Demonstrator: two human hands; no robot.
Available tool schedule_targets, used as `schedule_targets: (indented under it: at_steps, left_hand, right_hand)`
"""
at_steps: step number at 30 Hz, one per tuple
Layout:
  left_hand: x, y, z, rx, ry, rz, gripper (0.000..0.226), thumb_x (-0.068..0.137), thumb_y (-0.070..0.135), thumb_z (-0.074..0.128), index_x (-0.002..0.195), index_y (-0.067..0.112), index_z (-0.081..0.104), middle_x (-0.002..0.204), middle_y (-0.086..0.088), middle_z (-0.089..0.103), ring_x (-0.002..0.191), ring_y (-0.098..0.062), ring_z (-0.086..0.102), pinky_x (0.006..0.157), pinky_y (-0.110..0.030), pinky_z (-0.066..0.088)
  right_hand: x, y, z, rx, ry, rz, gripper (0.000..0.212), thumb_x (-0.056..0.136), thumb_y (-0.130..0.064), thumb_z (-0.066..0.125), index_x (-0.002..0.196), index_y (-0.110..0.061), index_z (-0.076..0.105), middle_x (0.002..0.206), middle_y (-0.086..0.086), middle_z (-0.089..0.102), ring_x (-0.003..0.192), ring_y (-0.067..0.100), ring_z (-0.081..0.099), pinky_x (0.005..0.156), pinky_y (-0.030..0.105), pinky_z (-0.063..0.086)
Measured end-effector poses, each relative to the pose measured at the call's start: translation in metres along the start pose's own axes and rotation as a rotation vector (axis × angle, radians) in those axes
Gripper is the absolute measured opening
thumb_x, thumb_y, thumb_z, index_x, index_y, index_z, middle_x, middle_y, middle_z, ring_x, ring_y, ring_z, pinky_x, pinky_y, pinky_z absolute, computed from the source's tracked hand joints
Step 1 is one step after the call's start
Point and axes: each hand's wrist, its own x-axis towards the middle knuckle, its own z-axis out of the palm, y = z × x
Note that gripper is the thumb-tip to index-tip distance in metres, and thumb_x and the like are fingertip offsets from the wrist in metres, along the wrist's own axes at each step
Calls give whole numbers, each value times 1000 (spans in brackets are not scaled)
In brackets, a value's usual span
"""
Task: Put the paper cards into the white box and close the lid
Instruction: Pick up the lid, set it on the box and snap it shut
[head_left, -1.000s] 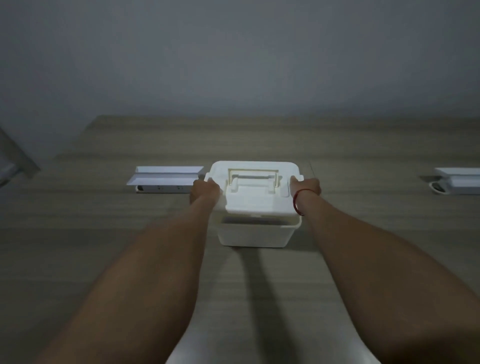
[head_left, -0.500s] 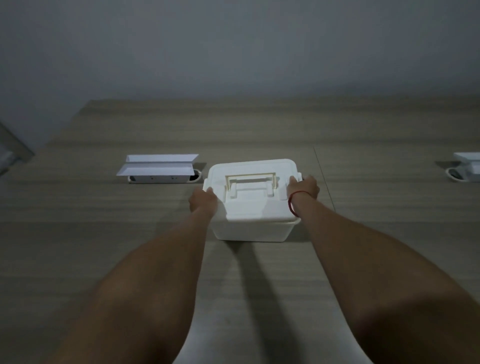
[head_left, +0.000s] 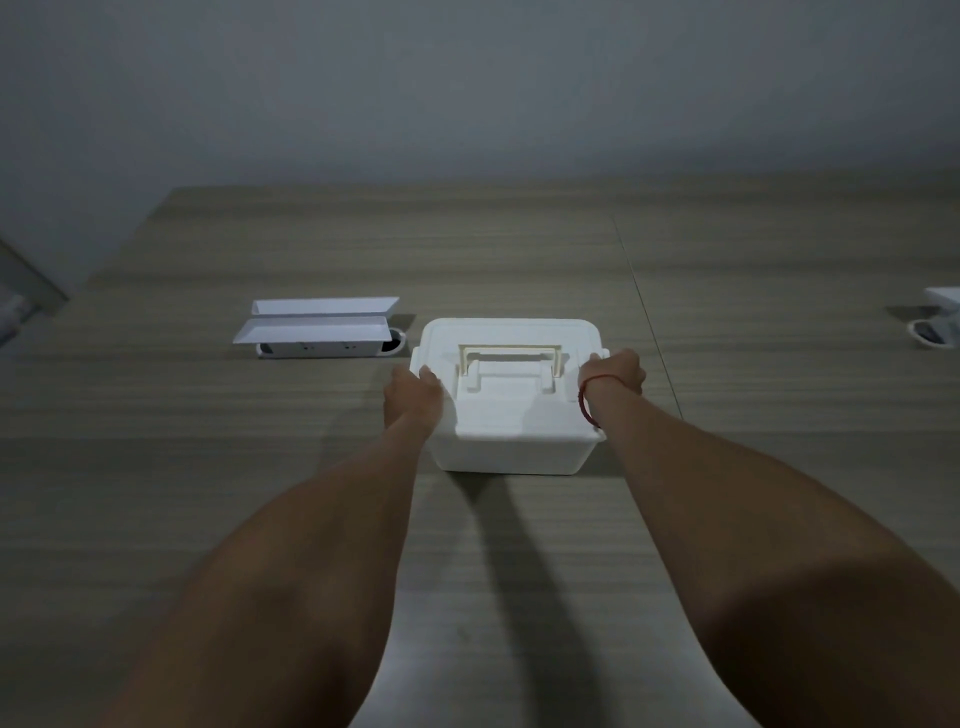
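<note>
White box (head_left: 511, 410) sits on the wooden table (head_left: 519, 249), approx. centre of my view, lid (head_left: 514, 374) down on top, carry handle (head_left: 510, 357) folded flat. No brand, label or legible text on box or lid. Cards not visible. My left hand (head_left: 414, 391) is closed on the lid's left edge, fingers curled over the rim. My right hand (head_left: 615, 375), red string at the wrist, grips the lid's right edge likewise. Box lies between both hands, touching each. Left of box, near its far corner: white open-flap desk socket unit (head_left: 317, 332), markings too small to read. A second white unit (head_left: 937, 325) is at far right, well apart.
</note>
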Motion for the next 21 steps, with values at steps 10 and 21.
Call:
schedule_targets:
  at_steps: [10,21]
  left_hand:
    - [15,-1,-5,-143,-167,-89,59,94,36,37,138,-4,38,135,-24,52,120,-40,53,98,-42,44]
    - [42,-18,3,-287,-2,-175,78,57,53,63,119,6,61,119,-14,64,103,-33,66,88,-48,57]
  right_hand:
    - [-1,11,1,93,-87,113,54,93,-38,55,130,0,53,137,18,55,124,36,54,102,38,43]
    - [2,8,-5,243,-238,239,64,80,-50,63,129,-8,55,132,10,59,119,33,57,103,41,44]
